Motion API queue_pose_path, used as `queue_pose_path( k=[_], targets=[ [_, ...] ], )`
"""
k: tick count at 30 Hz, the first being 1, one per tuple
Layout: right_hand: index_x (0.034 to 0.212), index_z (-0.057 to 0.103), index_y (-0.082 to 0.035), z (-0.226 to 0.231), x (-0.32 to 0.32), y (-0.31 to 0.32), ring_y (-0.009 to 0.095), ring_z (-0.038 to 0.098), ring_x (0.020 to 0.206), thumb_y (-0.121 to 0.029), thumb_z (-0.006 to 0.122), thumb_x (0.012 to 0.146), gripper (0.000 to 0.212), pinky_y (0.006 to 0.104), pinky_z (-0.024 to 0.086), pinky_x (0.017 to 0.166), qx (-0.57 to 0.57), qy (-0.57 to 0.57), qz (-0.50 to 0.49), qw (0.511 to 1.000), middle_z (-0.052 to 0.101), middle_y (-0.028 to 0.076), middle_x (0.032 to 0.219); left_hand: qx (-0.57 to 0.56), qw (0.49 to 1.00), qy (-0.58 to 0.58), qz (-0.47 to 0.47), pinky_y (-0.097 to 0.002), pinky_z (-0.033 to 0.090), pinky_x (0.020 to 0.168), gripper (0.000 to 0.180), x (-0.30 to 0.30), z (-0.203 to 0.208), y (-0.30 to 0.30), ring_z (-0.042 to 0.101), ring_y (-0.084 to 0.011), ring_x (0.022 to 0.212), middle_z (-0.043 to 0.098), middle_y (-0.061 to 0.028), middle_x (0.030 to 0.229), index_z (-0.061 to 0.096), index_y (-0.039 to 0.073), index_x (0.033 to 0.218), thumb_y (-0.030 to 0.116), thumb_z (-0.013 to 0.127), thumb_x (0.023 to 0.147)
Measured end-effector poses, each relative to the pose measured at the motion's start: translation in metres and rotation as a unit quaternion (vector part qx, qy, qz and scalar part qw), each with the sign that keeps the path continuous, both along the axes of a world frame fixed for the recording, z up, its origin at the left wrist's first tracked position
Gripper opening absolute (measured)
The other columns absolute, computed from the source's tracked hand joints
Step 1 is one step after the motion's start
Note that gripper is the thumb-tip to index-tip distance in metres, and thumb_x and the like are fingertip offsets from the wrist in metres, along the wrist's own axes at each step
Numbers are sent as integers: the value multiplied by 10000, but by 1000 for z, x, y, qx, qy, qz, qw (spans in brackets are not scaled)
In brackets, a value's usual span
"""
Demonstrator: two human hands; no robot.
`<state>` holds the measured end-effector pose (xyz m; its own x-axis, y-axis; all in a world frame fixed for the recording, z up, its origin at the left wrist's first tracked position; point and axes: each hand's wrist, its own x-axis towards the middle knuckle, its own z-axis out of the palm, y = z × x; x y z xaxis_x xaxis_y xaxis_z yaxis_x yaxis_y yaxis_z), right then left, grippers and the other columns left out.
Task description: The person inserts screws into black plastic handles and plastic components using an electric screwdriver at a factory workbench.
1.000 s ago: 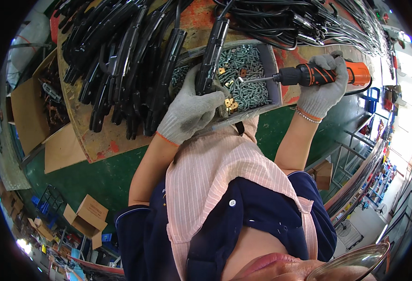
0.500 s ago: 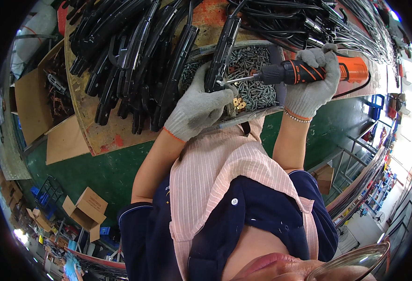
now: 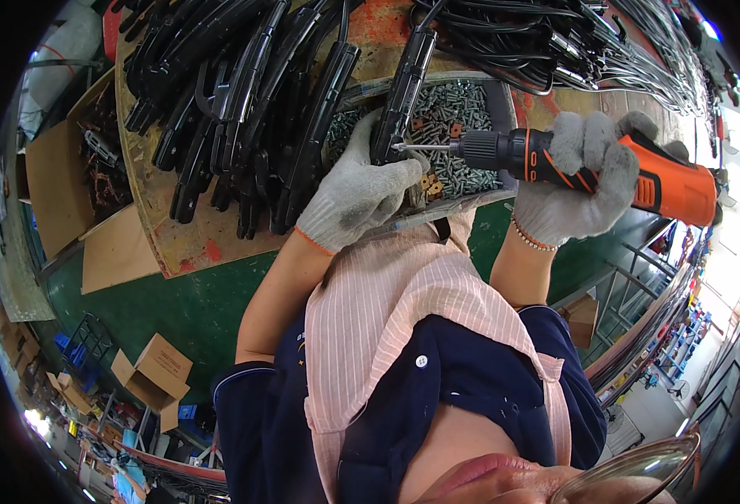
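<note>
Driver bit at the near end of a black handle, both hands busy

Left hand: grey knit glove, closed round the near end of a long black handle; thumb lies out to the side, just by the bit. Right hand: same glove type, fingers wrapped round an orange-and-black power screwdriver. Can't tell whether a finger is on the trigger.

Bit runs roughly level from the chuck to the handle's near end; a small shiny spot sits at its tip. Screw or bit end, too small to tell; seating unclear too.

Doing this well, my judgement: keep the bit in line with the screw hole, push steadily along its axis, brace the handle firmly so it doesn't twist, ease off once snug, thumb clear of the tip.

The handle slants away over a parts tray full of loose screws, with a few brass-coloured pieces near its closer side. A cable leaves the handle's far end.

Further out on the worn tabletop: heap of similar black handles to the left, black cables beyond the tray. Open cardboard box left of the tabletop; green floor below.
</note>
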<state>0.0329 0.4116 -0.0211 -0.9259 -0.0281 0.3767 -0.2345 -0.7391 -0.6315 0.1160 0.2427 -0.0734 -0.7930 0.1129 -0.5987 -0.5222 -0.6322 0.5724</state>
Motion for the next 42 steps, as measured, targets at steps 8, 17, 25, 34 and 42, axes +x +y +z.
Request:
queue_pose_path(
  k=[8,17,25,34,42],
  targets=[
    [1264,453,-82,21,16,-18,129,407,557,-50,628,837,463,247,413,512,86,27,-21,996,413,12,691,-50,998,-19,-34,-180,397,404,775,-2,1,0,514,-54,523,625,-61,906,251,36,1451,18,690,813],
    [1300,393,-70,22,23,-32,145,466,552,-75,623,843,512,270,454,505,201,59,-51,976,443,32,698,-88,996,-3,-26,-195,413,420,763,-2,-10,5,520,-67,540,580,-16,921,255,38,1449,-10,679,816],
    [1292,408,-96,22,21,-37,154,467,548,-16,614,820,522,283,447,501,219,109,40,969,447,54,705,-25,999,-3,-23,-201,440,458,758,2,-16,2,545,-78,602,565,-29,931,257,35,1449,2,689,828],
    [1142,462,-7,25,19,-36,215,589,648,49,600,804,370,356,524,543,201,46,-30,978,562,116,772,-99,994,23,-38,-218,401,418,772,-5,-4,1,506,-80,539,554,-40,886,236,51,1459,43,695,839],
    [1346,418,-3,90,0,6,119,494,562,110,535,807,564,216,445,373,-98,154,124,975,490,146,1203,-15,996,54,-75,-247,413,425,795,4,35,-4,578,-129,558,553,-59,815,190,98,1486,55,675,857]
  ],
)
